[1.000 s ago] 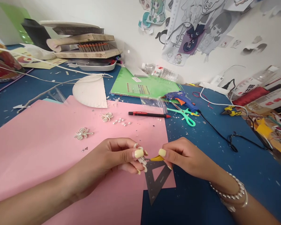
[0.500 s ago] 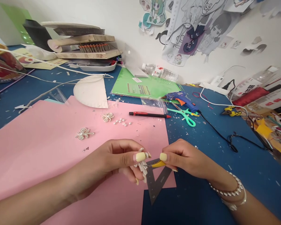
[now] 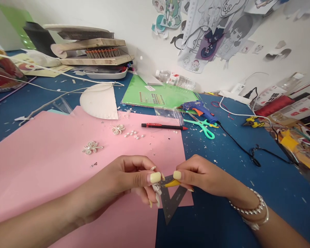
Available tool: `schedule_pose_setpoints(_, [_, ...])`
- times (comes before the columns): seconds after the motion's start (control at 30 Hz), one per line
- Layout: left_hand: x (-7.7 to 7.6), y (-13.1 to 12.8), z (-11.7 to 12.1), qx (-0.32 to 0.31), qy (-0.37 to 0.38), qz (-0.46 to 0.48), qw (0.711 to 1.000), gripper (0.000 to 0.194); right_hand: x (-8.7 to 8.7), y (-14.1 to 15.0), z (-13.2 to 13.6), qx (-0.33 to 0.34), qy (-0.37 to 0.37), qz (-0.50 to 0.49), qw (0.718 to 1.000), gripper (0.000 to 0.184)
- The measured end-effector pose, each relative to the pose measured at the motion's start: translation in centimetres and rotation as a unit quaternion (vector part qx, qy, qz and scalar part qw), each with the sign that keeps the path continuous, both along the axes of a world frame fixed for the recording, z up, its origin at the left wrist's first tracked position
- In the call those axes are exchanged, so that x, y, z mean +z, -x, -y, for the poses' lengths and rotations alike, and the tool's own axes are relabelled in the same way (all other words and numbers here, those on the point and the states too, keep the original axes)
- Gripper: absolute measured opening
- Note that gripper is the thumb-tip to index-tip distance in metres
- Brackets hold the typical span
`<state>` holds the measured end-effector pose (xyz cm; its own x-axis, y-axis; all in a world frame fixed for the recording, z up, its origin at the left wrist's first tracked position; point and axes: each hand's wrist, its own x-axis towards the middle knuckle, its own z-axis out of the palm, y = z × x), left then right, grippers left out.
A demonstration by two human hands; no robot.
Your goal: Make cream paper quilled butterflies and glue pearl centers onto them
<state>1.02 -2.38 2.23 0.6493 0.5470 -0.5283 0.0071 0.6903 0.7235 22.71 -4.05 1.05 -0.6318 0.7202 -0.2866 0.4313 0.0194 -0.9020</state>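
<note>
While a red tub [image 3: 6, 77] with a yellow rim sits at 10 o'clock from the hands, contents can't be made out, a white tray [image 3: 105, 74] at 11 holds dark flat stuff, unclear what; wooden boards [image 3: 96, 61] are stacked above. Clear bottle [image 3: 184, 82] on its side just past 12, label on it, contents can't tell.

White coiled-cord piece [image 3: 156, 189] is at the tips of the left hand [image 3: 134, 177], on its 3-to-4 o'clock side, closed in a pinch between thumb and fingers, partly covered. Right hand [image 3: 203, 175], at 3 o'clock from the piece, pinches a yellow-handled tool [image 3: 172, 183]; its grey tip points to 9, right at the piece; whether it grips can't tell.

Pink sheet [image 3: 54, 144] lies under the left hand, on a blue bench [image 3: 237, 148] with scraps. Dark set square [image 3: 168, 208] at 4 to 5. On the pink: two similar coiled pieces [image 3: 92, 148] toward 10 and 11, pearl beads [image 3: 132, 133] at 11, red-black pen [image 3: 164, 126] at 12. Green-handled scissors [image 3: 209, 133] and blue glue gun [image 3: 208, 115] around 1. Drawings [image 3: 212, 38] on white wall [image 3: 134, 20], 1 o'clock.
</note>
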Motion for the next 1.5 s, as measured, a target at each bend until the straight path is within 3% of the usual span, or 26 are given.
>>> schedule_pose_setpoints(0.47, [-0.1, 0.3, 0.3, -0.017, 0.032, 0.055, 0.998, 0.015, -0.3, 0.4, 0.3, -0.027, -0.053, -0.040, 0.997, 0.046])
schedule_pose_setpoints(0.67, [-0.4, 0.3, 0.3, -0.008, 0.067, 0.085, 0.994, 0.015, -0.5, 0.7, 0.7, -0.067, -0.149, -0.027, 0.986, 0.046])
schedule_pose_setpoints(0.83, [-0.4, 0.3, 0.2, 0.001, 0.085, 0.102, 0.991, 0.014, -0.8, 1.2, 1.0, -0.108, -0.282, -0.029, 0.953, 0.046])
schedule_pose_setpoints(0.97, [-0.4, 0.4, 0.4, 0.008, 0.080, 0.106, 0.991, 0.014, -0.8, 1.5, 1.2, -0.123, -0.347, -0.028, 0.929, 0.045])
schedule_pose_setpoints(1.17, [-1.0, 0.3, 0.4, 0.031, 0.054, 0.089, 0.994, 0.016, -0.4, 0.7, 0.8, -0.083, -0.282, 0.017, 0.956, 0.043])
schedule_pose_setpoints(1.33, [-1.1, 0.4, 0.2, 0.079, 0.030, 0.088, 0.993, 0.012, -0.1, 0.0, 0.5, -0.070, -0.267, 0.051, 0.960, 0.044])
schedule_pose_setpoints(1.4, [-1.1, 0.4, 0.1, 0.095, 0.031, 0.102, 0.990, 0.013, -0.1, 0.0, 0.5, -0.083, -0.302, 0.066, 0.947, 0.045])
schedule_pose_setpoints(1.5, [-0.9, 0.3, 0.0, 0.097, 0.039, 0.115, 0.988, 0.012, -0.2, 0.3, 0.5, -0.125, -0.406, 0.087, 0.901, 0.043])
